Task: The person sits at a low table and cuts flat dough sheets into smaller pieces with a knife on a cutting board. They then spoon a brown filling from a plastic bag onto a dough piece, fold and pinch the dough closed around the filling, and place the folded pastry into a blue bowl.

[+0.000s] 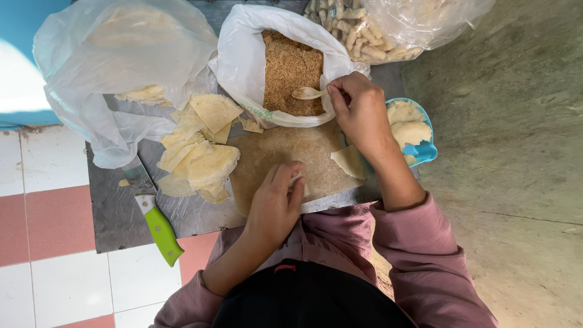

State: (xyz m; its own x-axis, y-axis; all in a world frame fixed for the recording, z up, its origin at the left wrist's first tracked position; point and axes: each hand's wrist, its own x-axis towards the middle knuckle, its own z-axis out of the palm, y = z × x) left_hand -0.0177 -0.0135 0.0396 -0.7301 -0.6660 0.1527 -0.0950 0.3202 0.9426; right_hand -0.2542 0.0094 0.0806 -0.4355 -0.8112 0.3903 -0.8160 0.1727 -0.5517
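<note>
On a metal sheet (121, 212) over tiles, the right hand (358, 109) pinches a spoon (306, 93) in the filling bag (243, 61); the left hand (276, 203), below the bag, pinches 1 wrapper (299, 180). Filling step, likely; next needs a level carry.

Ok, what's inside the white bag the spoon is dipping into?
The white bag holds brown crumbs, with the spoon from the right hand resting on them. The crumbs cover anything deeper down.

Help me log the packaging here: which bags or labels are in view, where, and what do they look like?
Translucent plastic bag, top left: crumpled, holds pale flat wrappers.
White plastic bag, top centre: open, rolled rim, brown crumbs inside, small green print near its base; right hand holds a spoon in it.
Clear plastic bag, top right: rolled pale pieces.
</note>
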